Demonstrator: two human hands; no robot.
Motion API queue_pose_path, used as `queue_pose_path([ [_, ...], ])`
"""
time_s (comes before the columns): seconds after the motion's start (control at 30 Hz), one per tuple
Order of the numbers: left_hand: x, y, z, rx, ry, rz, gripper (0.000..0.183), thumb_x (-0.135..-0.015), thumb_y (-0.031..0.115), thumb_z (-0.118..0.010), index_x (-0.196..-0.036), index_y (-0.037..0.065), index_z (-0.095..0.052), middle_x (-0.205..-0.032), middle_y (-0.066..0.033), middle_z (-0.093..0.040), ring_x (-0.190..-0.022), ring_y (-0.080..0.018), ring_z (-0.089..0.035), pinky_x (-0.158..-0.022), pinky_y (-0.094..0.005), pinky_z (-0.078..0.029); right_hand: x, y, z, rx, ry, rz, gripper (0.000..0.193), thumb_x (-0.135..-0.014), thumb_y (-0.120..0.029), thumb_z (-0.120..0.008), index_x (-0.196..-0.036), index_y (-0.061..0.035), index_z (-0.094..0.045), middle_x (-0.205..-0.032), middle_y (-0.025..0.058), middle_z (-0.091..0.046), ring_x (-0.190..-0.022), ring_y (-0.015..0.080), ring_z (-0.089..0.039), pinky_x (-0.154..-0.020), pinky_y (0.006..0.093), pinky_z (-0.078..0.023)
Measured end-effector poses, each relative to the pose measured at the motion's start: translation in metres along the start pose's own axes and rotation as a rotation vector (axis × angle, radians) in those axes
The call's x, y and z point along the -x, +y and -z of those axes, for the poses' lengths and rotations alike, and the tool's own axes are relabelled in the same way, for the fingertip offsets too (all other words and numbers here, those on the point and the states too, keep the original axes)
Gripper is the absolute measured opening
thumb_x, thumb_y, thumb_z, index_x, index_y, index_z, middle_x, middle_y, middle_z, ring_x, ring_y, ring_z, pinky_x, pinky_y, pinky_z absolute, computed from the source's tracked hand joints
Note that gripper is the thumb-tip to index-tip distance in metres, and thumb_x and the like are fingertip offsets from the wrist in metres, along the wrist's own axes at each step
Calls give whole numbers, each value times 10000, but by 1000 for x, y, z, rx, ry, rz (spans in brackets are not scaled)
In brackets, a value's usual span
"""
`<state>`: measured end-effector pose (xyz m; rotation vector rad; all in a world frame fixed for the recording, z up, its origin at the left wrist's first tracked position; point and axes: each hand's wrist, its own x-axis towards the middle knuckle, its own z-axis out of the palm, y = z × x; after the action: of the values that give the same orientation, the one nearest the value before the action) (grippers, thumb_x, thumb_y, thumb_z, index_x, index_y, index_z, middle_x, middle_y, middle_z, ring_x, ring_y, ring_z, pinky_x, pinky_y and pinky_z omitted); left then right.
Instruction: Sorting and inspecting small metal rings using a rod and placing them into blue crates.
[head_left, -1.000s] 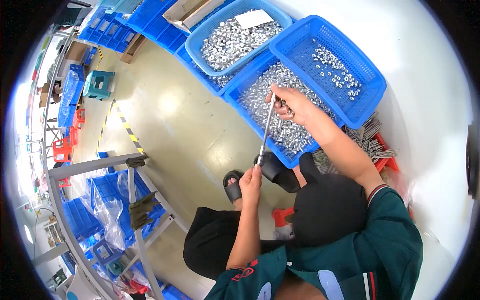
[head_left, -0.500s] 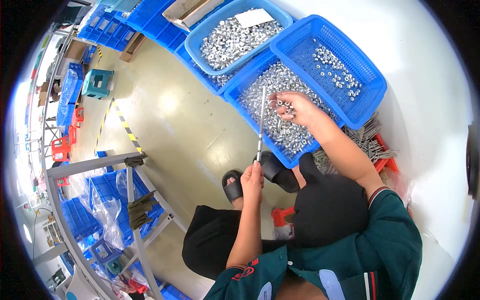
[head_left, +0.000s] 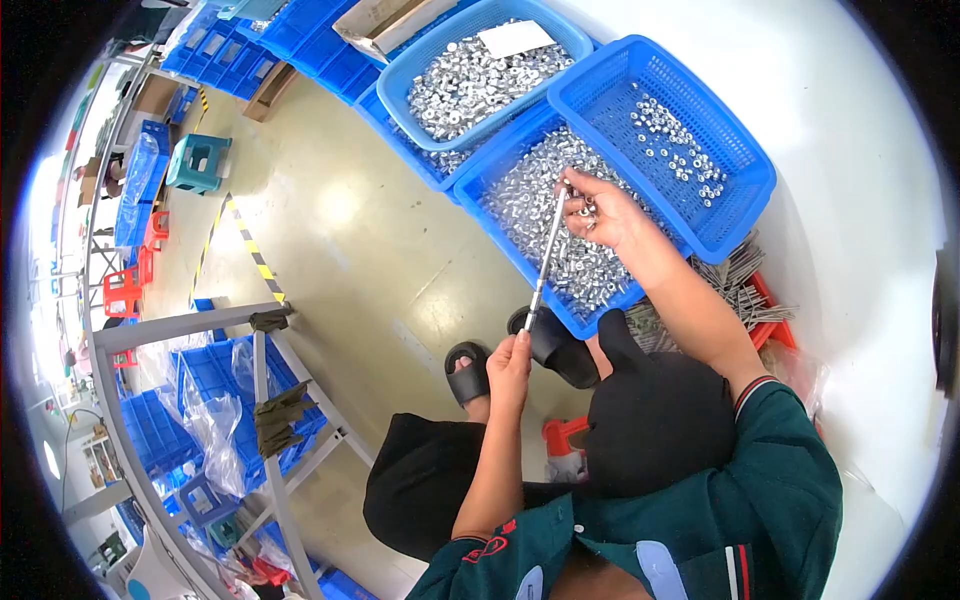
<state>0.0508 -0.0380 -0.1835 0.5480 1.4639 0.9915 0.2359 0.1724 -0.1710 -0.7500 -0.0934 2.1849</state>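
Metal rod (head_left: 549, 250) got tipped rightward since the earlier frame. Lower end's gripped in the left hand (head_left: 508, 368); from there the long axis is slanted up-right over the blue bin (head_left: 592, 323), tip pretty much met by the right hand (head_left: 607, 215), some small metal parts (head_left: 589, 209) held in its curled fingers.

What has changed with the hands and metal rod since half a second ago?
The metal rod tilted right at its upper end, and the fingers of the right hand, then apart from it, are at its tip again. The left hand still holds its lower end, the right hand keeps small metal parts, and the blue baskets stayed put.
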Motion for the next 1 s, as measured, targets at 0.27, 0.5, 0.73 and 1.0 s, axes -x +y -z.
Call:
queue_pose_path([
  [0.27, -2, -3, 0, -111, 17, -31, 377, -881, 351, -519, -624, 77, -492, -518, 74, -364, -469, -25, -314, -422, -198, -229, -1, 3, -1, 55, -36, 37, 214, -875, -235, -529, -913, -26, -539, -778, 68, -587, -488, 62, -440, -330, 187, -329],
  [0.5, -2, -2, 0, -106, 20, -30, 387, -884, 350, -513, -611, 78, -478, -518, 75, -359, -471, -25, -306, -423, -201, -222, -1, 3, -1, 22, -55, 31, 250, -868, -273, -539, -861, -24, -543, -725, 42, -541, -481, 58, -422, -330, 179, -310],
  [0.73, 2, 3, 2, -168, 41, -64, 384, -883, 334, -522, -636, 39, -507, -547, 73, -366, -515, -26, -307, -452, -199, -231, 1, -5, -9, 117, -43, -119, 245, -830, -241, -587, -730, -19, -555, -607, 18, -489, -433, 47, -382, -310, 177, -258],
  [1.0, 1, 3, 11, -162, 80, -100, 332, -881, 281, -536, -682, 16, -552, -568, 80, -372, -532, -22, -305, -465, -196, -228, 4, 2, -20, 279, -31, -27, 198, -843, -193, -577, -800, -2, -553, -572, -9, -437, -442, 32, -381, -319, 166, -256],
])
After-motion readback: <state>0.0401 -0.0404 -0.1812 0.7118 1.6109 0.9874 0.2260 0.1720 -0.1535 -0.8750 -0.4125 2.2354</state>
